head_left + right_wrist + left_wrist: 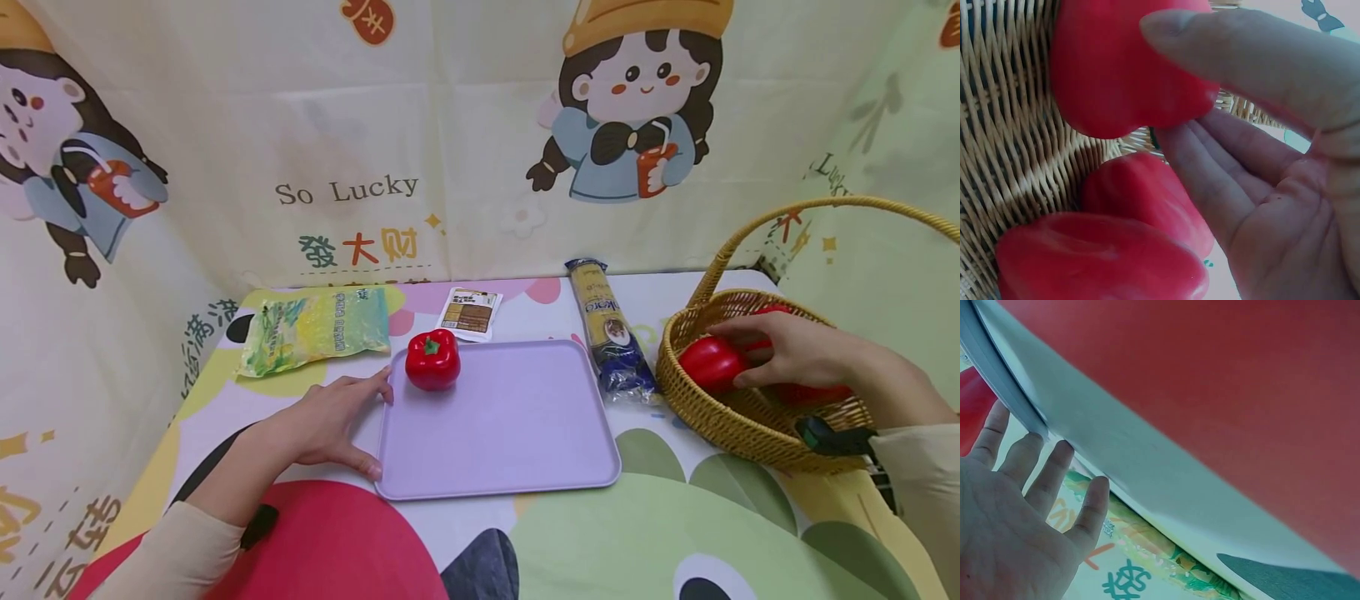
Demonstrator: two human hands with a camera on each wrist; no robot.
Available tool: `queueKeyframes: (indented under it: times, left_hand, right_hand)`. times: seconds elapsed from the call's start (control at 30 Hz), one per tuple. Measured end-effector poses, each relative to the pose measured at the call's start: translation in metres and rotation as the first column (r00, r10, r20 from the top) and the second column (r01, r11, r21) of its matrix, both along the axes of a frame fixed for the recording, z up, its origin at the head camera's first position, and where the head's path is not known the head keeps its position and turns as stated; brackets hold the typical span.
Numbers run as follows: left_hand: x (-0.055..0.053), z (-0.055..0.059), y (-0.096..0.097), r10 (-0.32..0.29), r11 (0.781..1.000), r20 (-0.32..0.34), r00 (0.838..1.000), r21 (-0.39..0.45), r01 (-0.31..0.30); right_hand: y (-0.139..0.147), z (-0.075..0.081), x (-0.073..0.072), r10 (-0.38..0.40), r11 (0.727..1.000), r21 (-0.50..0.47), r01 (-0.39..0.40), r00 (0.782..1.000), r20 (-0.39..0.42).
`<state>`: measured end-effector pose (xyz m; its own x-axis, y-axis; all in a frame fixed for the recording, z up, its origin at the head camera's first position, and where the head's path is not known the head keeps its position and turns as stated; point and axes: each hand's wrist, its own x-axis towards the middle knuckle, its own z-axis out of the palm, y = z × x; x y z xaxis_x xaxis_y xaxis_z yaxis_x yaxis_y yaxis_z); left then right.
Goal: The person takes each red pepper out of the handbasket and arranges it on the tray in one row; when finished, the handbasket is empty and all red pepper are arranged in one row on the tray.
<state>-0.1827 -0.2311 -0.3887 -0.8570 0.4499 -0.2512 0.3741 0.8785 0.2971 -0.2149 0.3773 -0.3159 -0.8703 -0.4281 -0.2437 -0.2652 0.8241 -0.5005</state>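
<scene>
My right hand (806, 346) reaches into a wicker basket (693, 421) and holds a red bell pepper (708, 365) between thumb and fingers. In the right wrist view that held pepper (1116, 75) hangs above two more red bell peppers (1097, 259) lying against the woven wall. On the left, my left hand (326, 425) touches the left edge of a lilac tray (502, 433), thumb and fingers spread along its side. One red bell pepper (432, 360) with a green stem stands in the tray's far left corner. The left wrist view shows the left fingers (1054, 469) extended near the tray's rim.
Behind the tray lie a yellow-green plastic packet (318, 329) and a small white-and-brown sachet (470, 313). A long blue-and-yellow pasta pack (609, 329) lies between tray and basket. The basket's tall handle (723, 258) arches over its opening. A printed cloth hangs behind the table.
</scene>
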Motion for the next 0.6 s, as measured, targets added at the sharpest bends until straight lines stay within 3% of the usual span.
queueKeyframes:
  times: [0.27,0.6]
  left_hand:
    - [0.0003,0.0009,-0.0003,0.010,1.000,0.010,1.000,-0.003,-0.010]
    - [-0.0007,0.0009,-0.0003,0.002,1.000,0.001,1.000,-0.007,-0.002]
  right_hand:
    - [0.0004,-0.0020,-0.0019,0.018,1.000,-0.024,-0.017,0.999,0.028]
    - [0.0006,-0.0027,0.0033,-0.001,0.999,0.037,0.006,0.992,-0.128]
